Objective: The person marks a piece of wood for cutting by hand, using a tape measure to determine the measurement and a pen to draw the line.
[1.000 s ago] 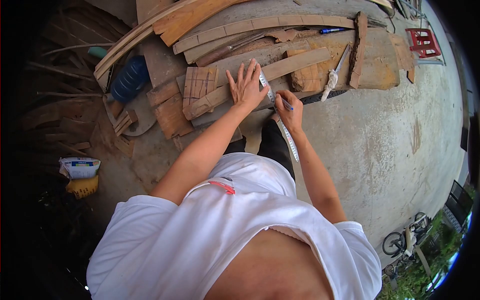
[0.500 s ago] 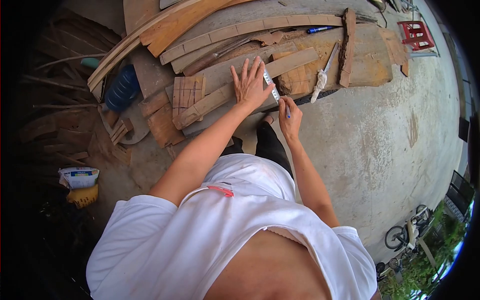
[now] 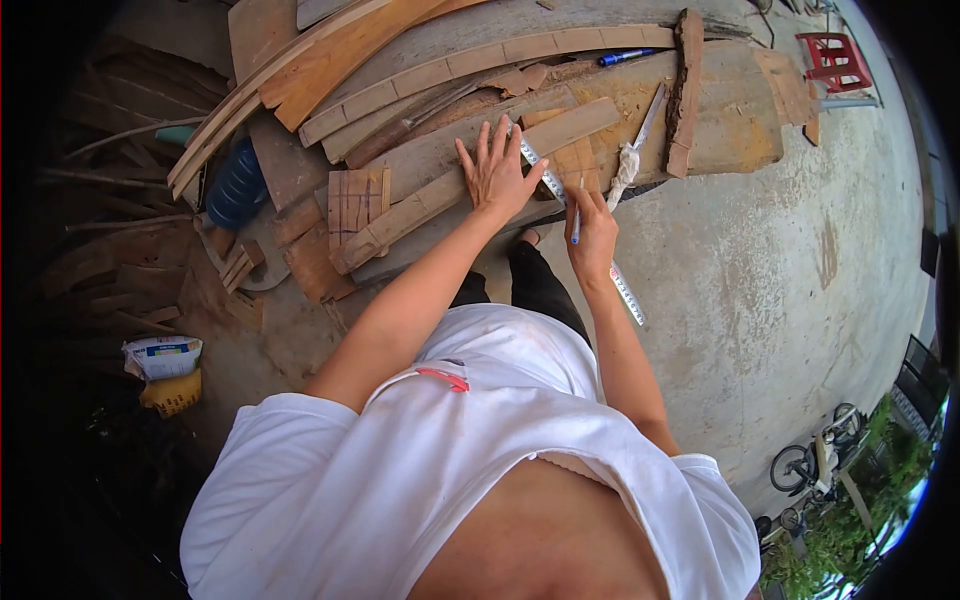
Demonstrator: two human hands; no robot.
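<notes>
My left hand lies flat with fingers spread on a narrow wooden strip, its thumb side against a silvery ruler with printed markings. The ruler crosses the strip at a slant, passes behind my right hand, and shows again as a graduated length beyond my wrist. Closed fingers of my right hand hold a blue pen, close to the strip's near edge. Just right of it lies a knife with a white wrapped handle. A small block with drawn lines rests under the strip's left end.
Curved wooden pieces and a bark-edged slat lie on the wide plank, with a blue marker between. A blue plastic bottle and scrap wood are at left. A red stool stands far right, on concrete floor.
My right hand has shifted slightly right and toward me with the pen. More of the ruler now shows, between my hands and past my right wrist. My left hand stays spread on the strip.
</notes>
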